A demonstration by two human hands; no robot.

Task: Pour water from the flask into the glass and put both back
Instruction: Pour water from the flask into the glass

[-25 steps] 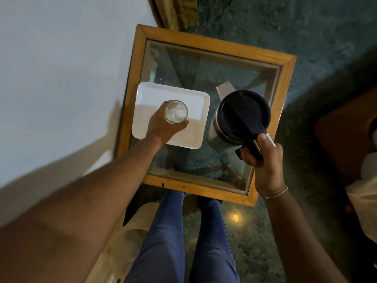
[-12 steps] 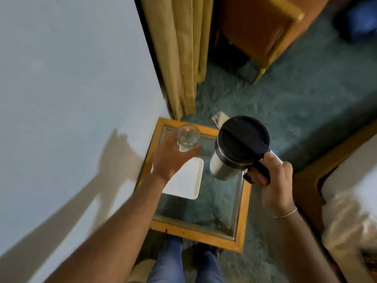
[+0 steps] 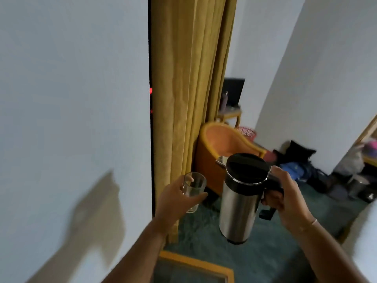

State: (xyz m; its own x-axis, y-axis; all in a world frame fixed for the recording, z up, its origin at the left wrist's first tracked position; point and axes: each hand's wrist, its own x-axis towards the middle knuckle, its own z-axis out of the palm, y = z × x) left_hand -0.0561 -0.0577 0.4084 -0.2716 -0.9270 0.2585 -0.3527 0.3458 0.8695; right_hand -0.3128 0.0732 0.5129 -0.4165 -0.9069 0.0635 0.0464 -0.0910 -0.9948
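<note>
**Glass and flask held up in the air**

I see a room with a white wall [image 3: 71,99] on the left. A dark shadow lies low on it. Next to the wall hangs a yellow curtain [image 3: 189,88]. Behind the curtain's bottom edge sits an orange chair [image 3: 222,144], and the floor has a green carpet [image 3: 204,231]. At the very bottom I can see one corner of the table [image 3: 195,262], with its wood frame and glass top.

The left hand [image 3: 175,199] is up in front of the curtain. Its fingers are curled around the glass [image 3: 193,188], with the thumb on the near side. The glass stands almost straight, tipped just a little, and it is well above the table. It looks clear, and I cannot tell if any water is in it.

Just to the right of the glass is the flask [image 3: 240,201]. It is shiny metal with a black lid on top, and a small spout pokes out toward the chair. The flask is upright and hangs in the air, not touching the glass. The right hand [image 3: 285,197] is wrapped tight around its black handle, with the thumb up near the lid. A thin band [image 3: 313,221] is on that wrist.

Far right, dark bags [image 3: 299,160] lie on the floor by another white wall.
</note>
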